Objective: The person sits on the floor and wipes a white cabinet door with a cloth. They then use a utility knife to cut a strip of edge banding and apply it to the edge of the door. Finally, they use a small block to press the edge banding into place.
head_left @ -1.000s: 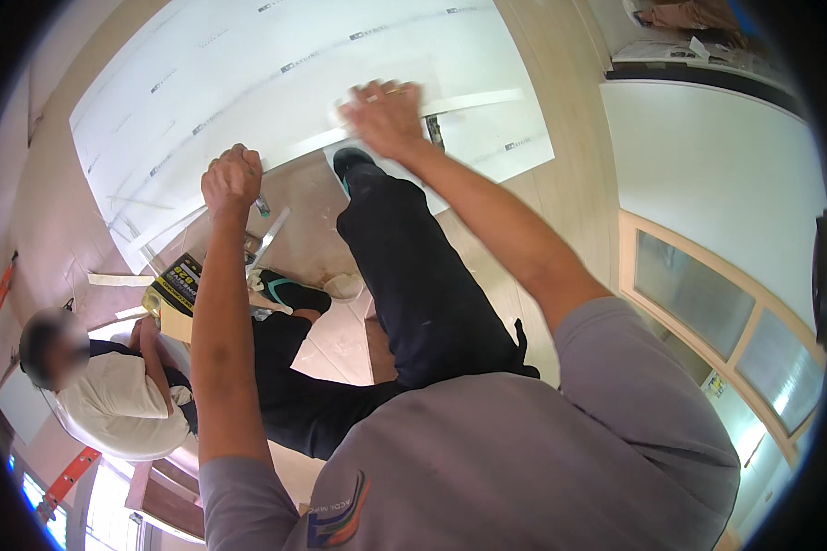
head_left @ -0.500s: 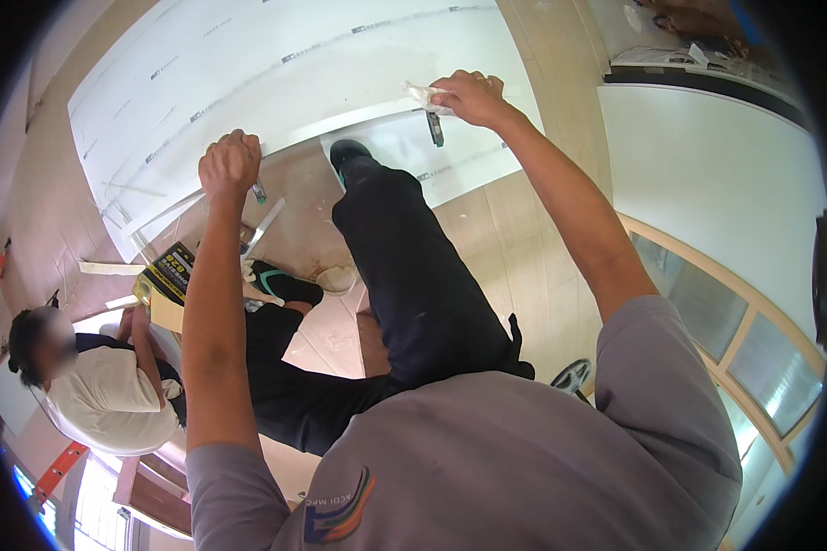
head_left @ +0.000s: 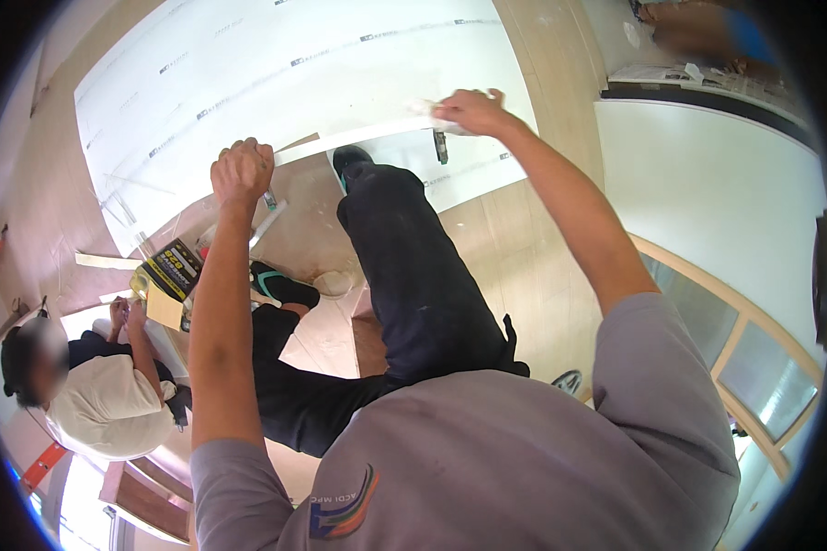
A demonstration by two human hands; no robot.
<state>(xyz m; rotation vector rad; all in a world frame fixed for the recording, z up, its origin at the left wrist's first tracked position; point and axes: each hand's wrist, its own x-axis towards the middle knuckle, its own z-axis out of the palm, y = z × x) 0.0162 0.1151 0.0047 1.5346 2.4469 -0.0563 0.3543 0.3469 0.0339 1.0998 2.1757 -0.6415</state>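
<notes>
A large white board (head_left: 276,96) with printed film lies across the floor in front of me. Its near edge appears as a narrow white band. My left hand (head_left: 242,172) is closed over that edge on the left, knuckles up; the fingertips are hidden. Further right, my right hand (head_left: 473,112) grips a crumpled white cloth (head_left: 424,107), slightly blurred, against the same edge. Just below the right hand lies a dark, slim tool (head_left: 441,147) on a white sheet (head_left: 404,151). A similar green-ended tool (head_left: 269,198) shows beside my left wrist.
A black-and-yellow adhesive box (head_left: 173,266) stands left of my left forearm. A co-worker in a pale shirt (head_left: 110,409) sits at lower left, hands together. Another person's blurred limbs (head_left: 694,32) show at top right. A framed glass panel (head_left: 767,376) leans at right.
The view has shifted a little, and both hands sit lower in it. My right hand has slid slightly rightward with the cloth. The person at top right reaches further into view.
</notes>
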